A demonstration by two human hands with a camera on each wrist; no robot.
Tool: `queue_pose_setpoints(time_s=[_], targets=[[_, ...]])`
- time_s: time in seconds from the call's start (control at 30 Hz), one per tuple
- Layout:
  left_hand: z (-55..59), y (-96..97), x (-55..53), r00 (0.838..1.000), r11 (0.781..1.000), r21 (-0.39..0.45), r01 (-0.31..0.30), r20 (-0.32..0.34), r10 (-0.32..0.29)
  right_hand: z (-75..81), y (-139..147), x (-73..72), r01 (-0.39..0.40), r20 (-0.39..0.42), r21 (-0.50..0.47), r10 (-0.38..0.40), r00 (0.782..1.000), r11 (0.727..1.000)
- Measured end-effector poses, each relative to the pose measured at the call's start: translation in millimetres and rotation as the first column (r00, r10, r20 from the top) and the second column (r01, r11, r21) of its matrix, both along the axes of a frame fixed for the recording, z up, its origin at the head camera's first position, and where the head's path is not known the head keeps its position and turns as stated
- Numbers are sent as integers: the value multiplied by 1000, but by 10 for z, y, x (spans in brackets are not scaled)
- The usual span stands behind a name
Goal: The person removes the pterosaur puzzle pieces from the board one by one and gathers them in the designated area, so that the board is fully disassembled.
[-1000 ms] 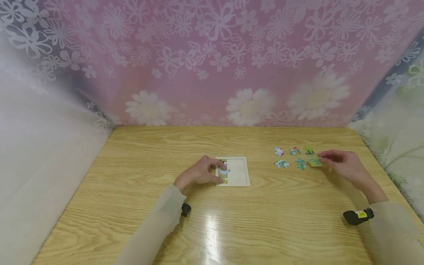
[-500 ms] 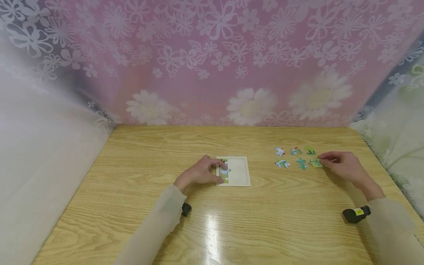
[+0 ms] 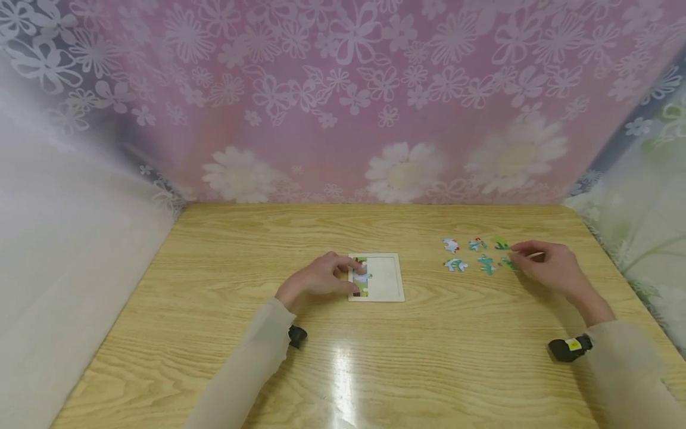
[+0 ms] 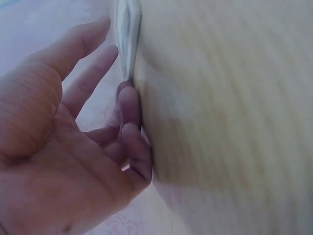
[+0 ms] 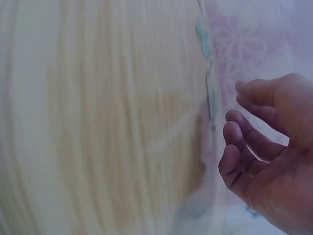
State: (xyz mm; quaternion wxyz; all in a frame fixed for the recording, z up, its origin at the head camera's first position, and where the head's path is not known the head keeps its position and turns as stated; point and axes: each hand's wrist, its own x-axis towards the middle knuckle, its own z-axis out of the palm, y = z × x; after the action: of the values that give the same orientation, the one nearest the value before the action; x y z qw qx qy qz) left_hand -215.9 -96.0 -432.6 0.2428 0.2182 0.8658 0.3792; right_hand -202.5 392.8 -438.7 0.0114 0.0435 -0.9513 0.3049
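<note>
Since the last head frame the right hand point(image 3: 552, 269) has shifted slightly toward the puzzle tray point(image 3: 386, 280), covering more of the end piece point(image 3: 506, 262) well right of it. In the head view, thumb and forefinger of the left hand point(image 3: 324, 276) lie spread over the tray's filled strip point(image 3: 363, 278); a sideways slip could unseat it. Crowded right fingertips could nudge the loose pieces point(image 3: 455, 266) out of line. The left wrist view shows the tray edge-on, its picture unreadable. In the right wrist view, thumb and forefinger nearly meet; whether they pinch anything I cannot tell.
</note>
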Motion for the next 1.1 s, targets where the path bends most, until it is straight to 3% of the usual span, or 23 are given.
queue_pose_setpoints(time_s=[0.17, 0.27, 0.67, 1.1], targets=[[23, -40, -86, 994, 994, 44, -98, -40, 99, 82, -254, -6, -22, -31, 2, 22, 999, 1000], [29, -38, -137, 989, 992, 44, -118, -89, 122, 132, -422, -8, -55, -39, -10, 55, 998, 998], [-19, 22, -194, 990, 994, -22, -111, -87, 109, 128, -1096, -117, -210, -27, -80, 209, 978, 974], [-44, 26, -188, 988, 989, 4, -151, -31, 151, 51, -1699, -174, -308, 4, -168, 313, 950, 936]])
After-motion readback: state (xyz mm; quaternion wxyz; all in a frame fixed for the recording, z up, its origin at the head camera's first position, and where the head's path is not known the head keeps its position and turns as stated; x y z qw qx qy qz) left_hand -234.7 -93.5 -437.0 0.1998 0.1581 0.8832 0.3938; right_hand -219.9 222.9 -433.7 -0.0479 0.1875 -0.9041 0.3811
